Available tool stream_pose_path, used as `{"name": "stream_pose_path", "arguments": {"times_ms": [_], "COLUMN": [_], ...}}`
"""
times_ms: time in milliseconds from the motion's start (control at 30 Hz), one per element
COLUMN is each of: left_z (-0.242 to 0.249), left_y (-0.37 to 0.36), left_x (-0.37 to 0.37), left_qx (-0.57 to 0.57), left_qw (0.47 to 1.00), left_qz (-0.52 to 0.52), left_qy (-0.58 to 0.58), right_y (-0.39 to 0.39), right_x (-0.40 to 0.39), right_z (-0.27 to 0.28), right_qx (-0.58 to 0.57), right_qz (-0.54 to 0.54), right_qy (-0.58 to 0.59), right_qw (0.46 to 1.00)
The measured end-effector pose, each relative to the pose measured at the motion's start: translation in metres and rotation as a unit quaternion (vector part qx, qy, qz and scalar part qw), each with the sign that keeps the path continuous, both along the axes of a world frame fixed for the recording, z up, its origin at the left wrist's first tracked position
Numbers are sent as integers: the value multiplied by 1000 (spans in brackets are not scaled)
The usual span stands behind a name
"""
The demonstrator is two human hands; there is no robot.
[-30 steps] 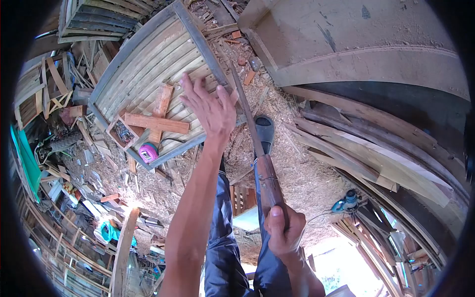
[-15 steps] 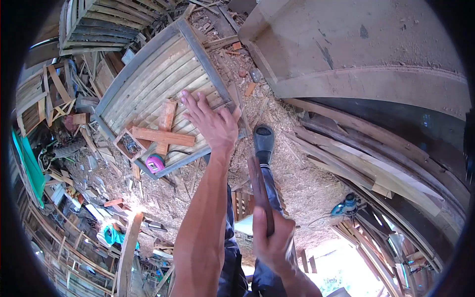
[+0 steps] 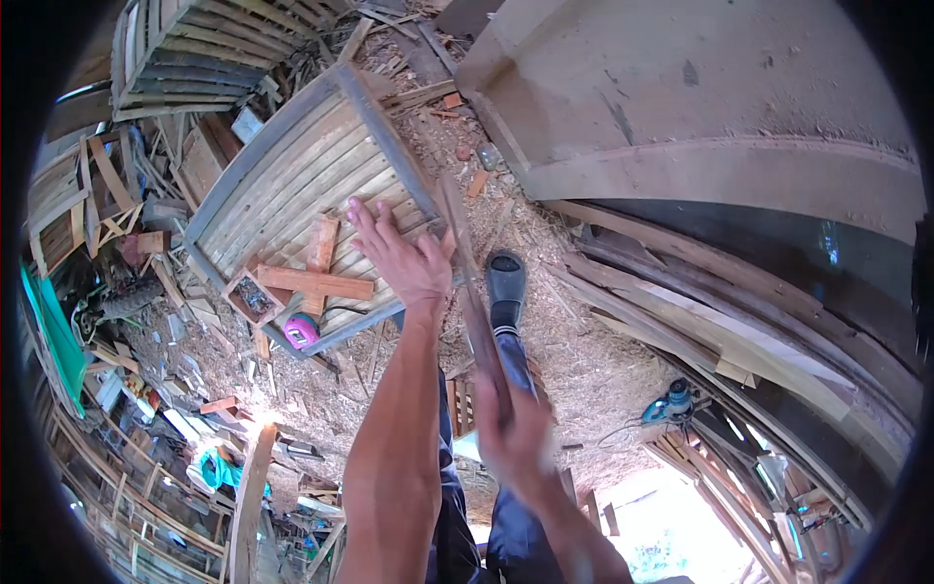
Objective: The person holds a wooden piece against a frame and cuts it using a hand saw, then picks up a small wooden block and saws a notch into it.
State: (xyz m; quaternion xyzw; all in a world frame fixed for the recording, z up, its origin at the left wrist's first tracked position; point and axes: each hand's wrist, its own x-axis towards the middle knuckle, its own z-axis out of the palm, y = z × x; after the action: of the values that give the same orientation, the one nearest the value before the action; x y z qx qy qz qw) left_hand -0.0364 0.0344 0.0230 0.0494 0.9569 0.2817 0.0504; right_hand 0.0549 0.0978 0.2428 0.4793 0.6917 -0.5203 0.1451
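Observation:
My left hand lies with spread fingers over the slatted wooden panel. Its thumb is right beside a small wood edge at the panel's rim. My right hand is closed around a long, narrow, dark-bladed tool. That blade reaches forward past the left hand's thumb side, its far end smeared by motion. Two reddish wood pieces form a cross on the panel, left of my left hand. Near them are a small wooden box with bits of metal inside and a pink tape measure.
A sandalled foot stands right of the panel amid wood shavings. Long boards are stacked at the right, below a large dusty panel. A blue power tool stands at lower right. Scrap wood clutters the left.
My right hand has moved slightly up and left, and its tool now stretches farther forward, beside the left hand. The left hand keeps its spread pose on the panel. The view has shifted a little.

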Motion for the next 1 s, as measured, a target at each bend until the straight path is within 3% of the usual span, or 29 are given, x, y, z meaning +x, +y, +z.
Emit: {"name": "stream_pose_path", "arguments": {"times_ms": [33,133,200,267,367,467,567,633,700,767,867,1000], "left_z": [-1,-3,0,1,-1,1,1,-5,-5,2,2,-3], "left_y": [0,1,-1,0,-3,-1,-2,-4,-5,-1,-2,-6], "left_x": [0,-5,1,0,1,-1,1,5,0,2,0,6], "left_qx": [-1,0,-7,-12,9,-5,3,20,14,-8,-11,6], "left_qw": [1000,1000,1000,1000,1000,1000,1000,1000,1000,1000,1000,1000], "left_qz": [-2,-10,-3,6,-5,1,0,-9,-8,-3,-10,-22], "left_qy": [6,17,6,0,15,5,-1,22,27,-2,-2,9], "right_y": [6,-4,-16,-18,-6,9,-8,-21,-23,-21,1,-10], "right_x": [-14,-17,19,49,23,-27,-6,38,37,29,-21,21], "right_z": [-28,-24,33,55,23,-58,-11,44,47,26,-63,25], "right_qx": [23,25,14,-13,-11,23,-2,-1,-15,19,25,-8], "right_qz": [28,3,17,21,9,17,-21,9,-32,-20,-22,-24], "right_qy": [31,24,-51,-22,-12,44,-2,-32,-20,-4,32,-33], "right_qw": [999,999,998,999,1000,999,1000,999,999,1000,999,999]}}
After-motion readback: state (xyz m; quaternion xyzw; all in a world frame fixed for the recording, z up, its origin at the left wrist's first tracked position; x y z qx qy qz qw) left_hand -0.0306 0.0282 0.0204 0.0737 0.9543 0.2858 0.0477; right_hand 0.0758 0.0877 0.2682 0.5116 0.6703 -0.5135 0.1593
